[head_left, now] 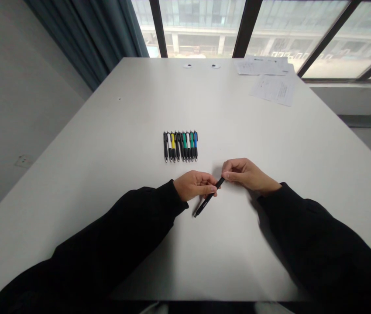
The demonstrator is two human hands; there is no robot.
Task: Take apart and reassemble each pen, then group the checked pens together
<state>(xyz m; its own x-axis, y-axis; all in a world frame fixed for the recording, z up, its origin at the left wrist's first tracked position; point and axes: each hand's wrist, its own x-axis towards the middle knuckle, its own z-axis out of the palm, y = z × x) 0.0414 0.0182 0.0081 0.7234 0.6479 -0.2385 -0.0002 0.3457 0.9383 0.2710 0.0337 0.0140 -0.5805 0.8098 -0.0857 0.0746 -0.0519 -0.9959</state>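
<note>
White table, tall windows; left hand and right hand share a black pen — narrow grip.

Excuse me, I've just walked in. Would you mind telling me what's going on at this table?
A person is holding a black pen with both hands, the left hand and right hand meeting at its upper end. Just beyond the hands, a tight row of pens with black, white, yellow, green and blue barrels lies side by side on the white table. Sheets of paper lie near the table's far edge.
</note>
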